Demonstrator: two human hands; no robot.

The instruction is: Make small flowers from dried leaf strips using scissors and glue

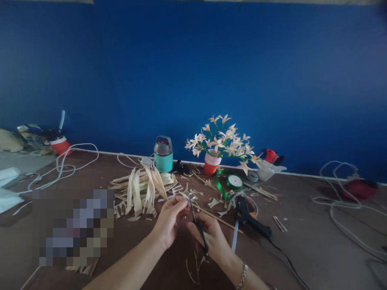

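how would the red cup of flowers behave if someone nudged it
The red cup may tip readily, since the flowers spread well above and beyond its rim. They look thin-petaled, so could bend or tear if knocked.

No legible text, label, brand, number or sign anywhere in view.

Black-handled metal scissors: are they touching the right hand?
Touching: the head view shows the right hand gripping the black-handled metal scissors by their handles.
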